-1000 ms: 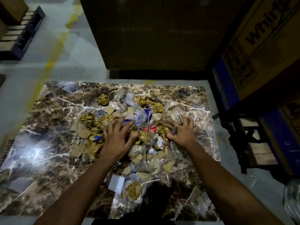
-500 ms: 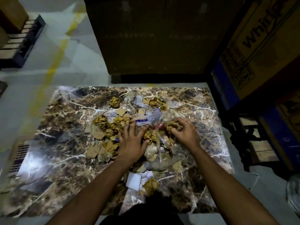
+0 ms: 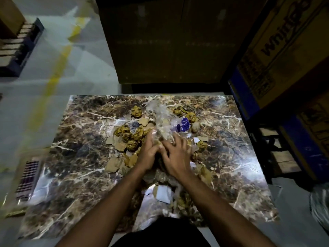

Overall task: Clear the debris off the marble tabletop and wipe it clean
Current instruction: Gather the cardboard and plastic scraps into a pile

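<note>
A large dark cardboard box [image 3: 170, 40] is seen on the grey floor [image 3: 53, 72], which is crossed by a yellow painted line [image 3: 58, 68]. Printed cartons [image 3: 284, 50] are stacked at right; what may be a pallet [image 3: 19, 49] is blurred at upper left.

Cardboard box [image 3: 277, 50], upper right: partial "Whirl…" print.

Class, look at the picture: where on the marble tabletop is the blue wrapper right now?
In the head view, the blue wrapper lies toward the far side of the marble tabletop, slightly right of centre, beside the clear plastic and just beyond the right hand.
</note>
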The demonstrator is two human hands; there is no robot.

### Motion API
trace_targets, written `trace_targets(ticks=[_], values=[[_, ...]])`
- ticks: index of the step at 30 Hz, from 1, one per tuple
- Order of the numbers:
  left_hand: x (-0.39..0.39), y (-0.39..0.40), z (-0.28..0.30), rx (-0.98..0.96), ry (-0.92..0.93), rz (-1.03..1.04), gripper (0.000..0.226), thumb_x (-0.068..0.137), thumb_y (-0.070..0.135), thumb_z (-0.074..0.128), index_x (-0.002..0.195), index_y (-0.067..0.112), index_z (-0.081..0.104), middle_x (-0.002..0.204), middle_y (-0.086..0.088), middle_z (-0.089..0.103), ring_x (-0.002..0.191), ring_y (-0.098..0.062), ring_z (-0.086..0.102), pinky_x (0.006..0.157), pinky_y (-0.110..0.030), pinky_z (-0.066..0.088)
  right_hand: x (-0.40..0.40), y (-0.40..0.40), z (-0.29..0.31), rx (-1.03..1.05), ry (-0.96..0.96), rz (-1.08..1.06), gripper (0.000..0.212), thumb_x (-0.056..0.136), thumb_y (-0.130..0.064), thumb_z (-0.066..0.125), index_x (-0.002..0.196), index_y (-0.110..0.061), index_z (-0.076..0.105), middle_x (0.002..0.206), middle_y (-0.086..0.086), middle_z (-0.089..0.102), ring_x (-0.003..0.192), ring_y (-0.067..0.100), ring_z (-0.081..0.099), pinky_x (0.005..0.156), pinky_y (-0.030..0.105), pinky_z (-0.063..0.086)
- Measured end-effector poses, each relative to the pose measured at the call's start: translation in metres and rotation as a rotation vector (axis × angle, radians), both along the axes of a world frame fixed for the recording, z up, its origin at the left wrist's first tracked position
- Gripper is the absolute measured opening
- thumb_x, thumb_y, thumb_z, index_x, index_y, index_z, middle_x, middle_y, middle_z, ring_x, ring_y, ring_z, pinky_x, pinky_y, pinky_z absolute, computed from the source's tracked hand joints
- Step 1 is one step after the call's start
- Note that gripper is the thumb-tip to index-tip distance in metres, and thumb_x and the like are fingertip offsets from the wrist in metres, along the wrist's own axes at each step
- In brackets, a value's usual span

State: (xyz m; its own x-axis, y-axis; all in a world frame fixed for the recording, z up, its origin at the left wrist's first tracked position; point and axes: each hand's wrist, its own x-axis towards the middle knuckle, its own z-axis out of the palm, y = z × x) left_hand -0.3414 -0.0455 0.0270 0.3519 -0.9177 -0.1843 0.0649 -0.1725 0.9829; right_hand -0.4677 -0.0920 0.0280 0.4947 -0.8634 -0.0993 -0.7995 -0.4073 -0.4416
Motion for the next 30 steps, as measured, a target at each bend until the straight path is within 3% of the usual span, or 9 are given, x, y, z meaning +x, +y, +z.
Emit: trace_targets(ticks=[4,8,11,13,15,20,24,26,30], values=[[0.013,0.009,-0.002,-0.030,-0.106,0.053,0.067,0.090,0.033,0.054,0.147,0.054,0.025,0.161,-0.001,0.029,0.143,-0.020,0.038,0.107,-0.034,0.042,0.006,0.016,-0.032,-0.029,0.162,0.175,0.041,0.097,-0.045,0.052,0.137,-0.037,0.059,0.169,0.000,0.020,0.156,0.035,0.003,0.122,0.064,0.006],[0.019,0.001,-0.007,0.101,-0.595,-0.177,0.076,0.091,0.061,0.046,0.158,0.040,0.017,0.168,0.007,0.011,0.153,-0.023,0.010,0.121,-0.055,0.013,0.010,0.015,-0.037,0.074,0.150,0.237,0.043,0.093,-0.027,0.061,0.136,-0.024,0.063,0.169,0.004,0.018,0.157,0.030,-0.006,0.125,0.056,-0.010],[0.023,0.003,-0.018,0.225,-0.801,-0.435,0.084,0.088,0.077,0.035,0.160,0.040,0.012,0.168,0.003,0.015,0.153,-0.024,0.009,0.121,-0.063,0.016,0.003,0.008,-0.027,0.280,-0.202,0.130,0.059,0.087,-0.015,0.067,0.140,-0.024,0.043,0.145,0.007,0.050,0.141,0.031,0.039,0.122,0.058,0.025],[0.026,0.005,-0.027,0.218,-0.944,-0.511,0.088,0.085,0.085,0.030,0.159,0.041,0.012,0.166,0.004,0.019,0.152,-0.023,0.013,0.119,-0.061,0.021,-0.008,0.003,-0.020,0.465,-0.427,0.017,0.064,0.084,-0.012,0.071,0.128,-0.032,0.030,0.126,0.000,0.057,0.115,0.019,0.061,0.098,0.037,0.055],[0.028,0.004,-0.031,0.223,-1.112,-0.546,0.089,0.084,0.085,0.035,0.158,0.043,0.008,0.165,0.003,0.021,0.150,-0.026,0.018,0.119,-0.056,0.026,-0.019,-0.003,-0.017,0.560,-0.549,0.009,0.073,0.083,-0.005,0.074,0.132,-0.030,0.025,0.129,0.001,0.057,0.115,0.013,0.064,0.091,0.023,0.056],[0.019,0.003,-0.031,0.224,-1.267,-0.532,0.094,0.084,0.064,0.066,0.156,0.047,0.009,0.161,-0.004,0.025,0.148,-0.029,0.021,0.118,-0.051,0.027,-0.052,-0.008,-0.006,0.393,-0.679,-0.038,0.057,0.077,0.003,0.067,0.128,-0.020,0.058,0.133,0.003,0.063,0.127,0.014,0.060,0.108,0.042,0.051],[0.014,0.002,-0.036,0.218,-1.277,-0.493,0.086,0.085,0.057,0.066,0.155,0.050,0.015,0.157,-0.005,0.030,0.145,-0.029,0.025,0.116,-0.047,0.028,-0.108,0.010,-0.006,0.021,-0.579,-0.359,0.038,0.078,-0.033,0.077,0.113,-0.031,0.064,0.120,-0.005,0.065,0.111,0.011,0.063,0.095,0.050,0.056],[0.013,0.002,-0.037,0.219,-1.276,-0.481,0.085,0.085,0.055,0.067,0.154,0.049,0.019,0.157,-0.005,0.031,0.144,-0.028,0.027,0.116,-0.048,0.028,-0.139,0.033,-0.019,-0.017,-0.482,-0.420,0.073,0.069,-0.061,0.079,0.132,-0.035,0.053,0.141,-0.001,0.054,0.128,0.020,0.052,0.108,0.055,0.047],[0.012,0.002,-0.038,0.253,-1.276,-0.482,0.086,0.082,0.052,0.071,0.153,0.048,0.022,0.158,-0.005,0.030,0.144,-0.028,0.027,0.117,-0.049,0.028,-0.149,0.106,-0.057,0.172,-0.278,-0.318,0.142,0.045,-0.093,0.073,0.161,-0.042,0.009,0.172,-0.006,-0.008,0.158,0.029,0.003,0.119,0.069,0.012]])
